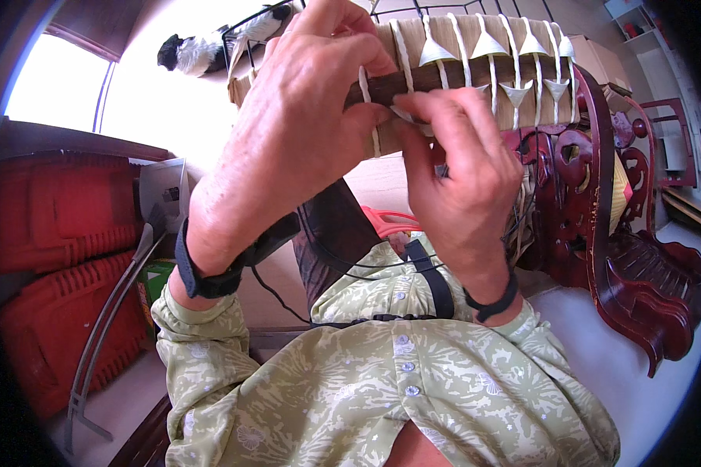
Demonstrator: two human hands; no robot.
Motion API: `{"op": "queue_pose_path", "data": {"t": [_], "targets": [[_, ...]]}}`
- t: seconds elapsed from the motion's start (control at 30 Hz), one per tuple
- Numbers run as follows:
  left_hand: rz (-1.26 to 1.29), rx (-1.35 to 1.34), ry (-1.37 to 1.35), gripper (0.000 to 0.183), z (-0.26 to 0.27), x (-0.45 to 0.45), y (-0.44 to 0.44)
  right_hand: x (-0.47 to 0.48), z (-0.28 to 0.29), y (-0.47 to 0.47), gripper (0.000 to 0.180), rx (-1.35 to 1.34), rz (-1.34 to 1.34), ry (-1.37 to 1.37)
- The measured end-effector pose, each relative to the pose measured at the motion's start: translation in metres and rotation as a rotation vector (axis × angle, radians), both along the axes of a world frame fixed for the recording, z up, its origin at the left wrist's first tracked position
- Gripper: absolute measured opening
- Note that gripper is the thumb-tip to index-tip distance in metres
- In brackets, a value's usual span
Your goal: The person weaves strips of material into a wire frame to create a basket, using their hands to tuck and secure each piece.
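Note:
A band of pale woven strips (479, 29) on a black wire frame (385, 10) spans the upper middle. White twisted cord (455, 52) crosses it in lines, with fan-shaped white pieces (488, 45) between them, and a dark brown strip (461, 73) runs along its middle. My left hand (304, 99) grips the strip's left end, thumb below and fingers above, by one cord. With thumb and index finger together, my right hand (455, 140) pinches something small and white at the strip's lower edge, mostly hidden by the fingers. Each wrist wears a black band.
Red plastic chairs or crates (64, 216) stand at the left, beside a grey metal-framed object (114, 303). Carved dark red wooden furniture (596, 233) is on the right. A black and white animal or furry thing (198, 52) lies at the upper left. A black cable (274, 292) hangs near my waist.

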State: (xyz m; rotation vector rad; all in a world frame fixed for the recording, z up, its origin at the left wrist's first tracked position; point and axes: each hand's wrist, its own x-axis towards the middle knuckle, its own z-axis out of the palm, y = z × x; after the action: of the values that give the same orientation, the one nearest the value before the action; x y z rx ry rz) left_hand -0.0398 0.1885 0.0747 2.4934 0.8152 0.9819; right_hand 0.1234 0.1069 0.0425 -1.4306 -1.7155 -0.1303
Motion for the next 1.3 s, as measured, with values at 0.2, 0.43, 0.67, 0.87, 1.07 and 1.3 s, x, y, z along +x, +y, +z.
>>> {"op": "queue_pose_path", "data": {"t": [0.2,0.43,0.67,0.87,1.07,1.3], "targets": [[0.038,0.037,-0.017,0.016,-0.002,0.003,-0.005,0.024,0.01,-0.014,0.036,0.015,0.123,0.08],[0.033,0.065,0.014,0.017,0.0,0.002,-0.005,0.026,0.0,-0.009,0.028,0.136,0.138,-0.054],[-0.069,0.105,0.088,0.017,0.011,-0.005,-0.001,0.021,0.0,-0.003,0.02,0.14,0.084,-0.108],[0.017,-0.169,-0.204,0.018,0.006,-0.005,-0.001,0.002,-0.004,0.007,0.018,0.217,0.067,-0.115],[0.106,-0.28,-0.151,0.013,0.027,0.002,-0.007,0.004,-0.011,0.008,0.016,0.276,0.077,-0.099],[0.092,-0.154,0.022,0.007,0.025,0.001,0.0,0.003,-0.007,0.007,0.016,0.271,0.078,-0.08]]}}
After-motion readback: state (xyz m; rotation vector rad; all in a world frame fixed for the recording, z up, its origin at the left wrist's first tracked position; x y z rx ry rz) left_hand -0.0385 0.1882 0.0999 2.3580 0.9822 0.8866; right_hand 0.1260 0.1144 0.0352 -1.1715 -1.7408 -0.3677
